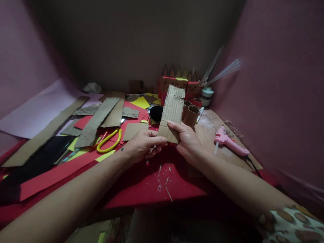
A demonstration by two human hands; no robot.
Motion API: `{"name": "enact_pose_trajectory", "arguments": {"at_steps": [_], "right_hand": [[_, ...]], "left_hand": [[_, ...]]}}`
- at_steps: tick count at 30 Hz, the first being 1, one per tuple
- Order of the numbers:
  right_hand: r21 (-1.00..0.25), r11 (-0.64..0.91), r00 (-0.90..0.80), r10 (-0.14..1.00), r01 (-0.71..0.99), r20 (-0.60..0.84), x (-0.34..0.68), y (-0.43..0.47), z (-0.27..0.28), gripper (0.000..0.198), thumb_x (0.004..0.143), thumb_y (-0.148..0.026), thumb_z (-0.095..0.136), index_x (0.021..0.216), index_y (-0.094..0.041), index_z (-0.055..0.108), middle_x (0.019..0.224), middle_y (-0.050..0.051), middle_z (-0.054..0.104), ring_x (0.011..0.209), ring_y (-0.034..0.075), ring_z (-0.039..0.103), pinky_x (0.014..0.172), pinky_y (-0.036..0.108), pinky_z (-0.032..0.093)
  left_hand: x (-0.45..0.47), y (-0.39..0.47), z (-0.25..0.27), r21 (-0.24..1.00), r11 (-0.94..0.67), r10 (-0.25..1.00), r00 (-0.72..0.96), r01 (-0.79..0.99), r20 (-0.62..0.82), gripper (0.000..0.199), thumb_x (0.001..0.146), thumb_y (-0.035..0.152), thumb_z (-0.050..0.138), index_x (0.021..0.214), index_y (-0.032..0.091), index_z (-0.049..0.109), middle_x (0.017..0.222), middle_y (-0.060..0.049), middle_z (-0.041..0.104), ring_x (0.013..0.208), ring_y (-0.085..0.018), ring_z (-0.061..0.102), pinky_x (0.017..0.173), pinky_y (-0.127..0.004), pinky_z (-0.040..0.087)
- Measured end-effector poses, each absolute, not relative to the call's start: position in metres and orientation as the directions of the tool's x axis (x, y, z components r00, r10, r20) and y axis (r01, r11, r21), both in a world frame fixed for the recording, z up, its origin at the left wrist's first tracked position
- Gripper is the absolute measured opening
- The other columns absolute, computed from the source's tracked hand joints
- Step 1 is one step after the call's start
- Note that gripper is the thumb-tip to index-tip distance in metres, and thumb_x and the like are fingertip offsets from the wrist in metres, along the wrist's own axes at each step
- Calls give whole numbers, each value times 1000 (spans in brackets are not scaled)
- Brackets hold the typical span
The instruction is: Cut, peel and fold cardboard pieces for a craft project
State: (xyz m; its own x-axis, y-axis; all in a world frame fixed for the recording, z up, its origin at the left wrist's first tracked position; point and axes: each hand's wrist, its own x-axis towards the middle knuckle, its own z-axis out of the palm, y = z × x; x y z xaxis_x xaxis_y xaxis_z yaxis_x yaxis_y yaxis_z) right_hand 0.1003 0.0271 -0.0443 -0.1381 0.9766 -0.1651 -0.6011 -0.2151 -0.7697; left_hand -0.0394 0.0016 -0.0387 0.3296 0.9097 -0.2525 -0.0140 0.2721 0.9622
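Note:
Between my hands, above the front of the table, is a strip of corrugated cardboard [173, 106]. Its upper part shows bare ridges; the lower part still has smooth brown paper. My right hand [187, 140] grips its right edge with the thumb lying on the front. At the lower left corner, my left hand [148, 143] pinches the strip between thumb and fingers. Behind the strip, partly covered by it, are a ball of black yarn [156, 113] and cardboard tubes [191, 115]. Torn paper scraps [164, 184] lie on the red tabletop below.
Yellow-handled scissors [110, 141], cardboard strips [98, 121] and a long red paper strip [58, 175] crowd the left side. A pink glue gun [231, 141] with a cord rests on a wooden board at right. A lidded jar [207, 97] and decorated boxes [177, 84] stand at the back.

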Motion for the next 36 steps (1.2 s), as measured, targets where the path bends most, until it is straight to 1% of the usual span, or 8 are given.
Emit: {"name": "enact_pose_trajectory", "arguments": {"at_steps": [3, 9, 14, 18, 21, 27, 30, 36], "right_hand": [[-760, -211, -130, 978, -615, -165, 99, 26, -45, 18, 61, -16, 70, 76, -19, 60, 70, 1, 66, 75, 22, 65, 69, 35, 55], [-804, -87, -139, 990, -588, -6, 98, 24, -48, 20, 63, -18, 72, 81, -20, 63, 72, 0, 67, 69, 19, 65, 66, 34, 55], [-824, -81, -212, 976, -561, 48, 102, 21, -47, 19, 67, -24, 73, 85, -20, 67, 80, 1, 71, 74, 20, 67, 70, 34, 55], [-866, -9, -255, 957, -500, 137, 103, 17, -48, 17, 71, -26, 72, 87, -22, 72, 87, 1, 73, 79, 19, 67, 79, 36, 53], [-891, 28, -273, 947, -453, 168, 102, 15, -51, 16, 72, -27, 73, 88, -24, 73, 92, 1, 74, 85, 19, 67, 83, 36, 52], [-891, -8, -350, 921, -454, 171, 106, 16, -51, 18, 78, -29, 68, 94, -23, 72, 91, 2, 73, 80, 18, 66, 82, 34, 50], [-911, 15, -350, 921, -412, 173, 108, 17, -49, 16, 81, -28, 61, 89, -21, 72, 86, 1, 72, 79, 17, 65, 77, 29, 49], [-929, 21, -326, 934, -369, 150, 108, 18, -49, 14, 77, -26, 58, 83, -19, 69, 85, 2, 70, 81, 18, 63, 78, 29, 48]], "left_hand": [[-35, 2, -46, 960, 280, 898, 350, 13, -266, 28, 70, 33, 75, 54, 15, 62, 42, 2, 51, 31, -4, 36, 31, -17, 23], [-28, -1, -51, 951, 307, 914, 284, -24, -288, 16, 67, 26, 73, 60, 14, 64, 49, 0, 58, 35, -6, 44, 32, -15, 27], [-40, 0, -39, 982, 147, 937, 302, 119, -177, 22, 72, 36, 73, 67, 15, 68, 55, -1, 61, 40, -8, 48, 38, -20, 35], [-49, 4, -30, 1000, 20, 982, 190, 19, -23, 26, 72, 41, 74, 84, 18, 70, 70, -2, 67, 53, -12, 56, 49, -22, 41], [-51, 7, -32, 997, -5, 985, 171, -74, 17, 22, 70, 36, 76, 80, 17, 70, 78, -4, 70, 66, -16, 61, 56, -24, 45], [-53, 10, -37, 990, 36, 987, 158, -133, -15, 19, 69, 30, 76, 79, 16, 69, 77, -3, 69, 69, -15, 62, 62, -25, 46], [-52, 9, -35, 986, 67, 992, 116, -152, -50, 20, 66, 30, 77, 78, 17, 68, 77, -2, 69, 68, -15, 62, 62, -25, 46], [-47, 7, -34, 971, 95, 995, 62, -218, -83, 23, 60, 28, 78, 76, 16, 67, 73, -1, 68, 67, -17, 63, 61, -27, 48]]}}
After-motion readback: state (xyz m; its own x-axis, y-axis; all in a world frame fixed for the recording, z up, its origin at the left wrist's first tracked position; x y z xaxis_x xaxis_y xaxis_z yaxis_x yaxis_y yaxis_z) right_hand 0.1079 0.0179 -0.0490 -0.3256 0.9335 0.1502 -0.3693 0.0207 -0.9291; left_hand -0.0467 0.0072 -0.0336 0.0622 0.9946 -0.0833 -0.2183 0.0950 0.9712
